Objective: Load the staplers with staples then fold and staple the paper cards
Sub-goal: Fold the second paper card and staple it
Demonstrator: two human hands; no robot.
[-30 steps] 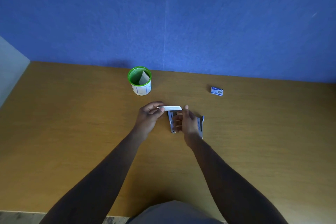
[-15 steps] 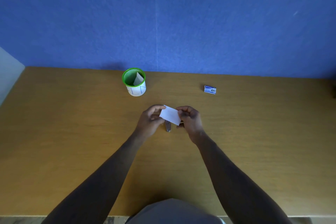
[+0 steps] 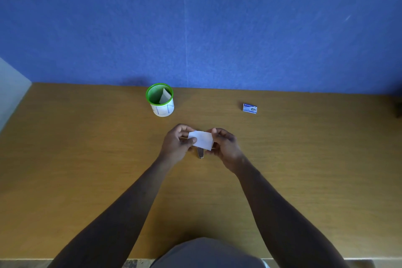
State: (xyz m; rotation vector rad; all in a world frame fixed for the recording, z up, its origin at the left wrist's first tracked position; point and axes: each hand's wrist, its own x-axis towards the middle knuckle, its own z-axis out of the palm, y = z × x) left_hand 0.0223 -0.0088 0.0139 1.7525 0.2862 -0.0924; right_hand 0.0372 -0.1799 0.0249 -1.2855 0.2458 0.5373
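A small white paper card (image 3: 202, 139) is held just above the wooden table (image 3: 87, 159), near its middle. My left hand (image 3: 177, 144) pinches the card's left edge and my right hand (image 3: 225, 147) pinches its right edge. Below the card, the metal end of a stapler (image 3: 200, 154) pokes out on the table; the rest of it is hidden by the card and hands. A second stapler seen earlier is hidden behind my right hand. A small blue box of staples (image 3: 250, 108) lies at the back right.
A green mesh cup (image 3: 159, 99) with a white label stands at the back, left of centre, with a folded card (image 3: 164, 95) inside. A blue wall runs along the table's far edge. The table's left edge is at the far left.
The card was lifted from a flat, edge-on position over the staplers and tilted so its face shows. Both hands closed in on it, and my right hand now covers the right stapler.
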